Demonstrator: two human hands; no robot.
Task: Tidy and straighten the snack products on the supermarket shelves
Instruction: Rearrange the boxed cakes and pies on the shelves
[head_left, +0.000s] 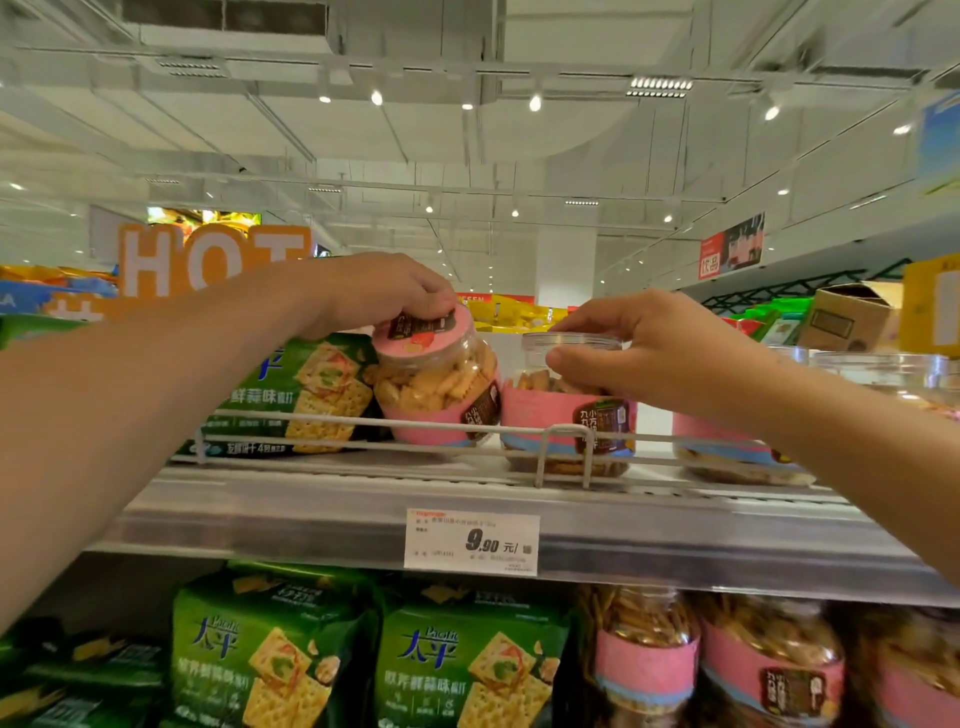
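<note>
We are gripping the tilted biscuit jar (434, 384) by its lid with our left hand (379, 293) and pinching the upright biscuit jar (569, 405) at frame centre with our right hand (644, 353), risking knocking them together.

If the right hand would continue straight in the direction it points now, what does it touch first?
The right hand points left, already gripping the upright jar. Beyond that, it would probably meet the tilted jar held by the left hand; depth is uncertain.
</note>
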